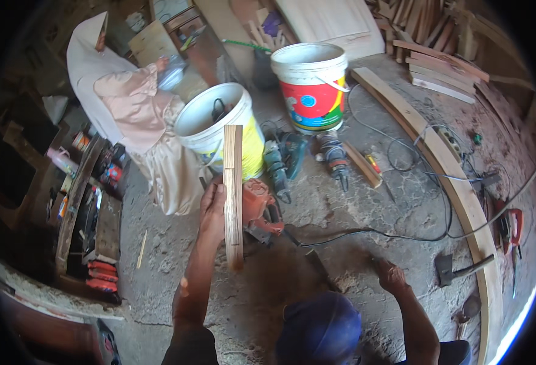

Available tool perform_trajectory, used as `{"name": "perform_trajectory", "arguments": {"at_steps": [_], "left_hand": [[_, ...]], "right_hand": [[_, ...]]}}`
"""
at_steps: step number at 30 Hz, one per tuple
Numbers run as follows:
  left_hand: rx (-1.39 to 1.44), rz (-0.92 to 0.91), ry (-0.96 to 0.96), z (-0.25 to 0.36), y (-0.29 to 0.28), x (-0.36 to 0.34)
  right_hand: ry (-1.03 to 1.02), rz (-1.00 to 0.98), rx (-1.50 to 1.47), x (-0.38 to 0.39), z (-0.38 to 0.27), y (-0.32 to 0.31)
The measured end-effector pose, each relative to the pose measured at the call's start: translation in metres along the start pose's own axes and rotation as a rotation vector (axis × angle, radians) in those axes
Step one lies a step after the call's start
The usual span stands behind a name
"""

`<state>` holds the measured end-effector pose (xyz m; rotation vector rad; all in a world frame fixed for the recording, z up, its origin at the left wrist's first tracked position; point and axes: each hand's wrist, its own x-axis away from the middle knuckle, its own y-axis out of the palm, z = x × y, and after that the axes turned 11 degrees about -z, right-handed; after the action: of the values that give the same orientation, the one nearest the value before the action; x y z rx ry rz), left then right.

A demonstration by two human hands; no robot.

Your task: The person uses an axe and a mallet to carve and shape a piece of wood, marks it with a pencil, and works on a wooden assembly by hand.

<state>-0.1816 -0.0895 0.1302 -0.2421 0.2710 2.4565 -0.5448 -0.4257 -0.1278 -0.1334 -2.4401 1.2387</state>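
My left hand is closed around a narrow wooden piece held on end, with cut notches or slots showing on its face. Just beyond it on the floor lies an orange-red power tool, partly hidden by the wood. My right hand hovers low over the floor at the right, its fingers smeared by motion; whether it holds anything does not show. Between my arms rests a dark flat-bladed tool. A rounded blue cloth shape covers the lower middle.
Two buckets stand ahead, beside power tools and a cord. Rightward lie a long plank, a hammer-like tool and a red-handled saw. Another person in pale clothes is near a toolbox.
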Motion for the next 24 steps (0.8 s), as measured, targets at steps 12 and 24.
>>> {"name": "perform_trajectory", "arguments": {"at_steps": [12,24], "left_hand": [[-0.449,-1.415,-0.181,-0.007,0.302,0.028],[-0.414,-1.111,-0.358,-0.125,0.61,0.072]], "right_hand": [[0.051,-0.189,0.363,0.264,0.094,-0.126],[0.462,0.576,0.178,0.423,0.306,-0.135]]}}
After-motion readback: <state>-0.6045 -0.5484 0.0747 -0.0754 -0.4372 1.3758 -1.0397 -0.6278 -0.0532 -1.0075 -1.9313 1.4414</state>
